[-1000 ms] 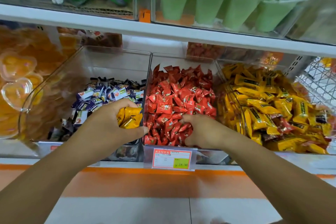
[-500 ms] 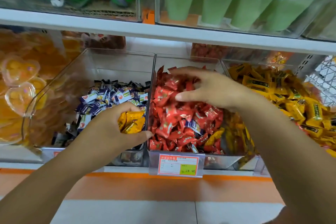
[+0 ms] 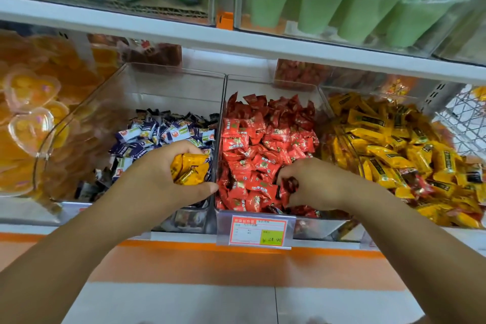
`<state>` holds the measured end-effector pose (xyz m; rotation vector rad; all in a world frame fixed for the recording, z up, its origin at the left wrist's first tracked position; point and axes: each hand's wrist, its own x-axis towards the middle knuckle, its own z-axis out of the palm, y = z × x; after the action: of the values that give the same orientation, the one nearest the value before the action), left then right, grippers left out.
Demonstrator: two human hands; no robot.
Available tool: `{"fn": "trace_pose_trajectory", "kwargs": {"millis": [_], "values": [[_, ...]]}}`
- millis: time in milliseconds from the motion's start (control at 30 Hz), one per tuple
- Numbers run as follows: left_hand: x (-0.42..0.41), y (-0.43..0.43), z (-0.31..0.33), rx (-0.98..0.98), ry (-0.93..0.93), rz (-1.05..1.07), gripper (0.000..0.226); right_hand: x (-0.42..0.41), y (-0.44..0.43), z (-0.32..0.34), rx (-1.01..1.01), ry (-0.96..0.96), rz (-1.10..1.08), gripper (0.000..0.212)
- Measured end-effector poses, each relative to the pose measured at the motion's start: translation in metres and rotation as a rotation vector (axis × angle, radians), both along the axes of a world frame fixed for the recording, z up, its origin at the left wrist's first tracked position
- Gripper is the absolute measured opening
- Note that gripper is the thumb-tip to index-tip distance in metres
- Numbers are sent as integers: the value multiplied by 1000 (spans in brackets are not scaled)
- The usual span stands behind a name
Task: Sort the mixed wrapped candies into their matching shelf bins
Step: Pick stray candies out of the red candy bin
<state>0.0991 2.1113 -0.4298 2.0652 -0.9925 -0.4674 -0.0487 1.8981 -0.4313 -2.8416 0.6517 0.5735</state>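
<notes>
Three clear bins stand side by side on the shelf. The left bin [image 3: 168,79] holds purple-and-white candies [image 3: 163,134], the middle bin [image 3: 273,87] red candies [image 3: 252,144], the right one yellow candies [image 3: 381,139] with a few dark and red pieces mixed in. My left hand [image 3: 163,179] hovers at the front of the purple bin and grips a bunch of yellow candies [image 3: 190,168]. My right hand [image 3: 310,184] is low in the front of the red bin, fingers curled round a dark red candy [image 3: 290,183].
An orange price tag [image 3: 257,230] hangs on the front of the middle bin. Orange heart-shaped jelly cups [image 3: 31,123] fill the far left. An upper shelf [image 3: 236,42] carries green packaged goods. A wire basket [image 3: 462,118] sits at the far right.
My right hand has come down from the back of the red bin to its front and closed on a dark red candy. My left hand keeps its yellow candies in place.
</notes>
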Motion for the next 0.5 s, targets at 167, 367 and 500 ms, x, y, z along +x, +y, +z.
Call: {"fn": "trace_pose_trajectory", "kwargs": {"millis": [167, 367, 500], "values": [[-1, 1, 1, -19, 21, -5, 30, -5, 1, 13, 13, -171, -58, 24], [-4, 1, 2, 11, -16, 22, 30, -13, 6, 42, 178, -126, -120, 25], [-4, 1, 3, -4, -4, 30, 28, -3, 9, 14, 230, 14, -67, 23]]}}
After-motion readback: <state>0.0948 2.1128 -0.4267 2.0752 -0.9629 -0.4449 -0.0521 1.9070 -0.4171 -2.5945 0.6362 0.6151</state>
